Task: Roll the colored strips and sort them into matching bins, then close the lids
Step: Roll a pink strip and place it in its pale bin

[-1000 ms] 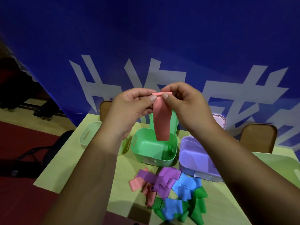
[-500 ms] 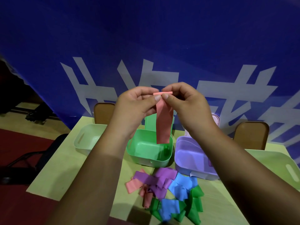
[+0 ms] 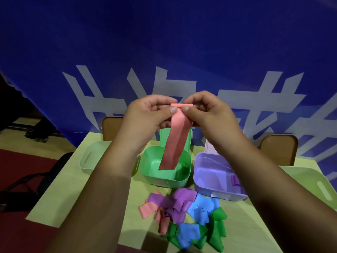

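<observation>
The left hand [image 3: 145, 115] and the right hand [image 3: 209, 114] are raised above the table [image 3: 73, 198]. Each pinches the top end of a pink strip [image 3: 175, 141] between thumb and fingertips, where a small tight roll has begun. The rest of the strip hangs free in the air, in front of the green bin [image 3: 164, 177] from this view.

I judge the job to be in its early part. One green roll [image 3: 184, 168] sits in the green bin (its lid [image 3: 163, 136] stands open behind it), and one purple roll [image 3: 235, 180] lies in the purple bin [image 3: 211, 178]. A pile of strips [image 3: 182, 214] in pink, purple, blue and green waits on the table just in front of the bins, mostly unrolled. No lid is closed yet.

The pink strip's long axis runs nearly upright, leaning slightly. Its loose lower end points down and a little toward the person's left, and the rolled top edge lies crosswise between the two hands.
</observation>
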Demonstrator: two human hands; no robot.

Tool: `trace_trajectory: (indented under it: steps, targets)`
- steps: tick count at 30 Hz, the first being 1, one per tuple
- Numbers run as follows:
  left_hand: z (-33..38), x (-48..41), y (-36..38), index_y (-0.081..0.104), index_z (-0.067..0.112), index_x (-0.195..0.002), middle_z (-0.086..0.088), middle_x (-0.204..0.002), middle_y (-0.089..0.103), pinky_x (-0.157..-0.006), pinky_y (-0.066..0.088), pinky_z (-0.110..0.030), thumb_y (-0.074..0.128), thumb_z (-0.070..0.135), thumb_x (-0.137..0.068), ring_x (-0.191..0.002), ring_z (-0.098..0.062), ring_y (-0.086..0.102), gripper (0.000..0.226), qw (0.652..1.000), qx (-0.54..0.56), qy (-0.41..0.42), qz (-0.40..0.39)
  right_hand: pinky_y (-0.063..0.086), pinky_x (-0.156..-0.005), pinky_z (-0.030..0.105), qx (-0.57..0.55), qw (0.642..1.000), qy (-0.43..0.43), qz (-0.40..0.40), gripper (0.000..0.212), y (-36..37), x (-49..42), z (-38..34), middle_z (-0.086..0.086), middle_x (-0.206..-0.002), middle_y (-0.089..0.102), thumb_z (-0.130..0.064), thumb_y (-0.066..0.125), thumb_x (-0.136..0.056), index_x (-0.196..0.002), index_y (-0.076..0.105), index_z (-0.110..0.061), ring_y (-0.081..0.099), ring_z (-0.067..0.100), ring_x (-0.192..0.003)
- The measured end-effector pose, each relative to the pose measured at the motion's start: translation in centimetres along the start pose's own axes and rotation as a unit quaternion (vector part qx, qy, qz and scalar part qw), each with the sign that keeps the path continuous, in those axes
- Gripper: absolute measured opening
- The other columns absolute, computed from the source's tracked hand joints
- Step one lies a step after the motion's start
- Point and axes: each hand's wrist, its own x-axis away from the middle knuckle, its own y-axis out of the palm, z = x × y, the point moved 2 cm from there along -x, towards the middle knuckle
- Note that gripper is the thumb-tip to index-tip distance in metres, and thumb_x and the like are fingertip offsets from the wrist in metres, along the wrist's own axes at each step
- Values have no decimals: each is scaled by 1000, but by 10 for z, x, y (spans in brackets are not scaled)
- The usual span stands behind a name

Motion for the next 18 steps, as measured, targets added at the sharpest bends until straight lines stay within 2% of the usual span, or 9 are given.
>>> trace_trajectory:
  steps: [6,9,12,14,18]
  targets:
    - [-1,0,3,78,15,-115,-10,-99,82,-87,67,-43,79,12,-97,-94,-30,81,18,1000,-21,7,7,59,-87,59,0,1000,3,3,7,0,2,2,16,-95,73,-15,74,-98,-101,74,-21,70,37,-91]
    - [-4,-2,4,80,18,-111,-12,-97,81,-90,67,-51,80,13,-96,-95,-36,79,16,999,-36,12,13,58,-79,50,-7,1000,14,3,10,0,1,6,15,-89,71,-12,72,-97,-102,74,-20,64,22,-77]
    - [-6,-4,3,81,21,-108,-12,-96,81,-94,63,-60,82,13,-95,-96,-39,79,15,999,-39,12,15,53,-77,44,-37,999,27,2,7,0,-1,10,10,-81,70,-16,72,-97,-101,76,-20,62,17,-76]
    - [-6,-5,3,82,22,-106,-12,-96,80,-95,62,-62,83,13,-93,-98,-40,79,16,999,-30,11,12,56,-78,45,-39,999,26,5,5,0,-3,12,8,-82,72,-22,74,-99,-100,76,-19,64,17,-76]
    - [-8,-6,4,81,20,-108,-11,-98,80,-97,63,-58,82,8,-93,-100,-35,80,19,1000,-6,5,5,61,-85,52,-8,1000,13,15,3,-1,-4,12,1,-85,75,-22,73,-100,-102,76,-24,68,14,-78]
